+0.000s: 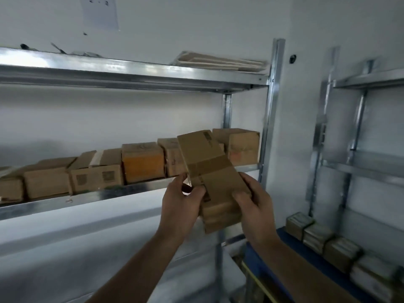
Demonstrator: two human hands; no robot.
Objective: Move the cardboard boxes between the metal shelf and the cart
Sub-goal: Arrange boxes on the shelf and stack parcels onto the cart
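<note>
A long brown cardboard box [213, 171] with tape across its top hangs in front of the metal shelf [109, 197], tilted with its far end up. My left hand [182, 206] grips its near left corner and my right hand [254, 206] grips its near right side. Behind it a row of several cardboard boxes [142, 162] stands on the shelf board, ending with a box [242, 145] beside the right upright. Several small boxes [314, 235] sit on a blue surface [290, 246] at the lower right, which may be the cart.
The shelf's upper board [131, 73] carries flat folded cardboard [220, 62]. A steel upright [273, 106] stands just right of the held box. A second metal rack [354, 149] stands against the right wall. A paper sheet [100, 12] hangs on the white wall.
</note>
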